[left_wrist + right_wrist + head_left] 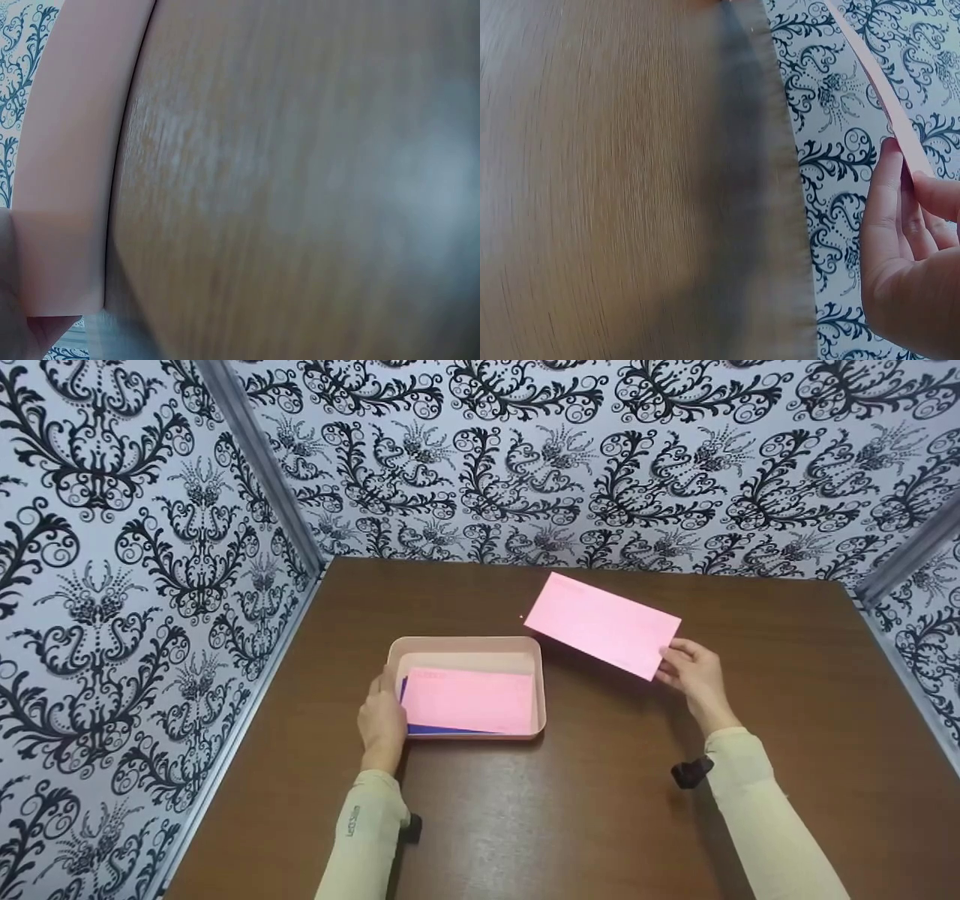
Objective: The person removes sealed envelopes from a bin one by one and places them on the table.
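A shallow pale-pink tray (466,644) sits on the table, left of the middle. My left hand (382,718) grips its left end; the left wrist view shows the tray's outer wall (64,165) close up, with part of the hand at the left edge. Inside the tray lies a pink envelope (469,701), partly covering a blue flat piece (450,730). To the tray's right, my right hand (694,671) pinches another pink envelope (604,624) by its right end, tilted above the table. The right wrist view catches this envelope (881,90) almost edge-on, between thumb and fingers.
The brown wooden table (600,802) runs back to a wall (525,472) with black scroll patterns. Another patterned panel (97,585) borders the left side, with a grey metal post (259,465) in the corner. A tiny pale speck (522,616) is near the lifted envelope's left corner.
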{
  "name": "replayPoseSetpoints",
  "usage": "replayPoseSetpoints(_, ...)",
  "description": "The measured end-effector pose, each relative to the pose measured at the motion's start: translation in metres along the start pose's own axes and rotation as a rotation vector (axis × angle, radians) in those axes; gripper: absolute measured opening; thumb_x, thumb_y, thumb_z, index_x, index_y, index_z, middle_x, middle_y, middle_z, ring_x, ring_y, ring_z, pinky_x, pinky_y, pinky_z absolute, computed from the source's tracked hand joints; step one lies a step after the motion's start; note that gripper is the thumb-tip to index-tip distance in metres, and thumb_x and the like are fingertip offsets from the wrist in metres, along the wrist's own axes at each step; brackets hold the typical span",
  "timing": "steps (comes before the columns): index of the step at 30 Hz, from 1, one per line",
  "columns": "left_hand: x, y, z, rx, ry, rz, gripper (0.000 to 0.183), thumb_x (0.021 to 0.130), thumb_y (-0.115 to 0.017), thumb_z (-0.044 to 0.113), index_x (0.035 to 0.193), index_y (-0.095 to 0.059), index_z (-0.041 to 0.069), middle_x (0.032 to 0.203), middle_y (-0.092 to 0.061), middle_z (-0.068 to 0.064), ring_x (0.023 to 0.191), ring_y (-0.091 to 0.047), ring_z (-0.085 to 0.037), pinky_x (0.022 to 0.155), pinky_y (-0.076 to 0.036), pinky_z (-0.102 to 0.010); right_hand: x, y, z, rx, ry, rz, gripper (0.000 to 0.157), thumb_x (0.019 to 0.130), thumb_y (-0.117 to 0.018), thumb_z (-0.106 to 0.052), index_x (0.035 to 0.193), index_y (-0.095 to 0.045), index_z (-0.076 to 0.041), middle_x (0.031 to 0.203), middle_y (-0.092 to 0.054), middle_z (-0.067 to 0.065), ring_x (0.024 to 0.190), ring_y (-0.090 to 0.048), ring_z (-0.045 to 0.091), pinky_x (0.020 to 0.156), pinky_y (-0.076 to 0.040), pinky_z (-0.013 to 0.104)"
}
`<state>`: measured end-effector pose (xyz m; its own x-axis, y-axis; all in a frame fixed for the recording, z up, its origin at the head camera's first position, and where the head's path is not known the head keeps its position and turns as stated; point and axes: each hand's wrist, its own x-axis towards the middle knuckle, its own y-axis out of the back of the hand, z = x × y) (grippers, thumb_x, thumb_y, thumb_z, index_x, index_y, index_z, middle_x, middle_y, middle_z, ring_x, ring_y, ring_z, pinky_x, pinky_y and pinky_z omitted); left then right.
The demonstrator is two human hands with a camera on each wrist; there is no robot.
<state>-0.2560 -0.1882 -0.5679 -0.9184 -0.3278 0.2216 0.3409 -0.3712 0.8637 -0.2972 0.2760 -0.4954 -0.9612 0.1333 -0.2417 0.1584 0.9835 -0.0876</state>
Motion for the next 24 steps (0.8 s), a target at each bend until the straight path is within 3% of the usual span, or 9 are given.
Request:
replayPoseSetpoints(5,0.000,0.000,0.000,0.002,0.005,-0.010,0.049,0.096,-0.047,0.001,0.144,-0.046,0.010,0.136,-0.060,-0.016,0.097,-0.068,-0.049,0.081,-0.056,-0.058,0.001,0.009,-0.001,-0.030,-0.006,0.019,0.013,0.097,-0.062,-0.011,0.109,-0.057,-0.009,0.080,-0.069,-0.014,0.071,-0.066,0.002,0.068,-0.060,0.019)
replayPoseSetpoints(16,-0.001,0.001,0.001,-0.005,0.028,-0.026,0.054,0.093,-0.049,0.000,0.146,-0.045,0.011,0.137,-0.059,-0.016,0.100,-0.068,-0.049,0.083,-0.056,-0.059,0.006,0.024,0.006,-0.250,-0.012,0.071,0.042,0.101,-0.054,-0.022,0.137,-0.048,0.000,0.095,-0.057,-0.015,0.080,-0.058,-0.001,0.067,-0.056,0.016)
replayPoseSetpoints(24,0.000,0.002,0.001,-0.012,0.024,-0.022,0.055,0.093,-0.049,-0.001,0.146,-0.045,0.012,0.136,-0.060,-0.017,0.100,-0.068,-0.049,0.083,-0.055,-0.059,0.009,0.035,0.010,-0.305,-0.007,0.100,0.044,0.102,-0.052,-0.021,0.139,-0.047,0.003,0.086,-0.057,-0.019,0.077,-0.057,-0.001,0.065,-0.054,0.015)
